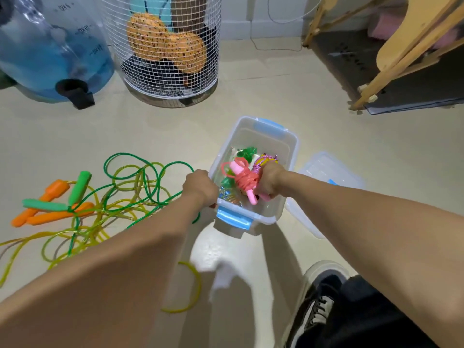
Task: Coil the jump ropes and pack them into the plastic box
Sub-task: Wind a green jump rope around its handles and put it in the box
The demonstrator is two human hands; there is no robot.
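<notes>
We hold the coiled pink jump rope [242,182] in our right hand [267,180], fingers closed around it, inside the clear plastic box [288,151] on the floor. Our left hand [199,188] grips the box's near left rim, fingers curled. Green and yellow ropes [120,197] lie loose to the left.

yellow rope [75,237] cut off at left edge, left hand [199,188] fingers hidden

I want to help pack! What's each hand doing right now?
Left hand: closed on the rim of the plastic box.
Right hand: closed around the coiled pink jump rope, over the box.
</notes>
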